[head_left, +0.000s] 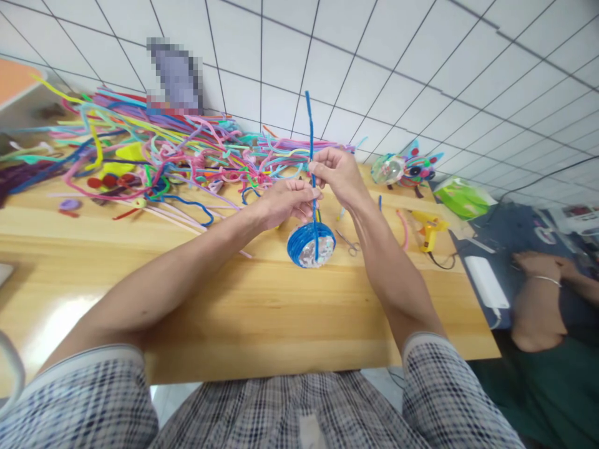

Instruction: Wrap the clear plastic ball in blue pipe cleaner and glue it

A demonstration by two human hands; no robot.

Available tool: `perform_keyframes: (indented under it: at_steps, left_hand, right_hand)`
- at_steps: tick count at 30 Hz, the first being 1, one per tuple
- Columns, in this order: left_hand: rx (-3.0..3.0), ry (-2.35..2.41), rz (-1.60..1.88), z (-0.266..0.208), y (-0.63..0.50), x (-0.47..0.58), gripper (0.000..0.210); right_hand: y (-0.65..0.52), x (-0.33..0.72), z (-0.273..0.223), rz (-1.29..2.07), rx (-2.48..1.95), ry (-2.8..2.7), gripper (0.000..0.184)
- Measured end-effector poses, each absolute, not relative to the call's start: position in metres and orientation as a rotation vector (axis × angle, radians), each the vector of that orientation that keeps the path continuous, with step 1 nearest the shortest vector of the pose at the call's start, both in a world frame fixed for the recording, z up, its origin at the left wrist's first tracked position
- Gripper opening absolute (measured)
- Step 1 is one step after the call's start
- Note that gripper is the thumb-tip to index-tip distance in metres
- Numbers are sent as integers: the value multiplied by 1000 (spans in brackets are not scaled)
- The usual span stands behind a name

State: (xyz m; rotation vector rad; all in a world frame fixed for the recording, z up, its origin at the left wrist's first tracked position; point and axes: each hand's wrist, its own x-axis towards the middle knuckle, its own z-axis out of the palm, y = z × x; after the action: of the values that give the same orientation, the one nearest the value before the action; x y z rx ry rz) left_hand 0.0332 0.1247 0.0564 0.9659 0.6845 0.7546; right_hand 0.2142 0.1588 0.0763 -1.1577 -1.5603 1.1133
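At center frame, the fingers point(322, 168) of the left hand point(283, 202) and right hand point(341, 176) tightly pinch an upright blue pipe cleaner point(311, 128) whose lower end crosses a rounded form point(298, 246), its side wound in blue, its silvery face mostly uncovered.

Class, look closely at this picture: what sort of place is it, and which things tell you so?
It looks like a craft room or workshop, though that is a judgement. The clues are a heap of coloured pipe cleaners, a yellow glue gun and scissors on a wooden table.
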Motion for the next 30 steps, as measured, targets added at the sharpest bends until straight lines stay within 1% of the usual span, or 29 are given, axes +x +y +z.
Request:
perform_keyframes:
  at_steps: [5, 11, 15, 18, 21, 25, 30]
  left_hand:
    - [994, 672, 727, 53, 123, 35, 37]
    - [1059, 679, 755, 51, 121, 37, 46]
    - [1070, 693, 802, 51, 121, 38, 42]
    - [1052, 720, 832, 49, 122, 38, 35]
    - [1019, 697, 838, 44, 124, 36, 34]
    - [979, 727, 867, 38, 131, 33, 33]
    - [945, 809, 892, 31, 143, 27, 21]
  right_hand:
    - [157, 210, 74, 1013, -1182, -1556, 51]
    - [157, 207, 68, 1022, -1209, -1548, 45]
    - [156, 204, 66, 1053, -1187, -1519, 43]
    - [158, 208, 69, 1024, -1202, -1513, 45]
    - [162, 220, 75, 1000, -1210, -1473, 44]
    - [169, 254, 81, 1070, -1212, -1400, 43]
    - [159, 313, 88, 1168, -1296, -1300, 38]
